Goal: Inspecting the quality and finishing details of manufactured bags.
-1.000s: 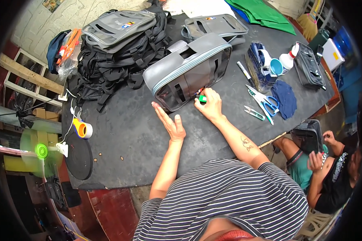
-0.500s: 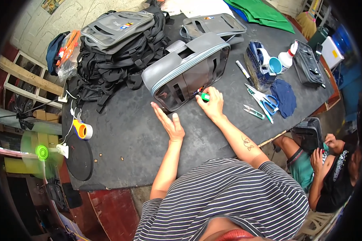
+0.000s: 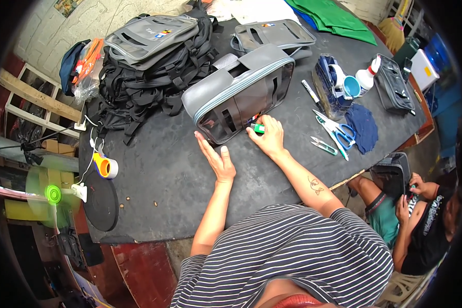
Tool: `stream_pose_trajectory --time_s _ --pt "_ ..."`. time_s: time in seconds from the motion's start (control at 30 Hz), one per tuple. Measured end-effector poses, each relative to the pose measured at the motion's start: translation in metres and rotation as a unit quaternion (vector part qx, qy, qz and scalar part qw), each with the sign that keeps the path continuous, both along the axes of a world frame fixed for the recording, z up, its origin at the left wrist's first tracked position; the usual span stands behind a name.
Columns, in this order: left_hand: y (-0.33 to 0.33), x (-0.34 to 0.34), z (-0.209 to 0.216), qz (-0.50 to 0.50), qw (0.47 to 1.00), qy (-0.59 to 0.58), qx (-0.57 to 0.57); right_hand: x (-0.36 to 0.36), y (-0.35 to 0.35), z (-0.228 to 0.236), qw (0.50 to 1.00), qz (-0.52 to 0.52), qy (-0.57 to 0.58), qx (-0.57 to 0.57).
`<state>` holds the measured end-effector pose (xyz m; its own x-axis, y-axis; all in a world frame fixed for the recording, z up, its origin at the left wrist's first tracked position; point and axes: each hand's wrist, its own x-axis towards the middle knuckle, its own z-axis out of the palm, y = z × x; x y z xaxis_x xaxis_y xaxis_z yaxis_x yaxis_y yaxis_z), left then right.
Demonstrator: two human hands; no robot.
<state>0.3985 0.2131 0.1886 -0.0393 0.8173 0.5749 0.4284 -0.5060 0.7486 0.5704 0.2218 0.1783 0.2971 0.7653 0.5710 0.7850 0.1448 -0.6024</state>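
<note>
A grey zippered bag (image 3: 228, 84) with a see-through dark front panel stands tilted on the black table in front of me. My left hand (image 3: 218, 160) is open, its straight fingers touching the bag's lower left corner. Pinched in my right hand (image 3: 270, 137) is a small green lighter (image 3: 257, 128), its metal end toward the bottom edge of the panel, beside a small coloured patch. Whether it is lit I cannot tell.
Black bags with a grey one on top make a tall pile (image 3: 149, 66) at the back left. To the right lie scissors (image 3: 339, 131), thread snips (image 3: 323, 145), a marker (image 3: 310, 92), a dark blue cloth (image 3: 362, 126) and a spray bottle (image 3: 365, 79). Another person (image 3: 421, 220) sits at the lower right.
My right hand has shifted slightly to the left along the bag's lower edge with the green lighter. My left hand has barely moved.
</note>
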Motion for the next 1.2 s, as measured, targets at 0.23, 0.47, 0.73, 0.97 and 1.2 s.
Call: stream_pose_trajectory --time_s 0.23,0.47,0.73,0.97,1.2 --pt "-0.001 0.001 0.0 -0.002 1.0 0.002 -0.005 0.002 0.002 -0.002 1.0 -0.005 -0.012 -0.002" --pt "0.0 -0.001 -0.005 -0.003 1.0 0.004 -0.005 0.001 0.001 -0.001 1.0 0.011 0.012 0.006" --pt "-0.001 0.0 -0.003 -0.003 1.0 -0.006 -0.001 0.001 -0.002 -0.003 1.0 0.028 -0.009 0.003" --pt "0.0 0.001 -0.005 -0.007 1.0 -0.007 -0.003 0.003 0.003 -0.004 0.999 -0.032 0.014 0.022" --pt "0.004 -0.002 -0.005 0.024 0.998 -0.044 -0.026 0.032 -0.008 0.006 0.998 -0.061 -0.006 -0.023"
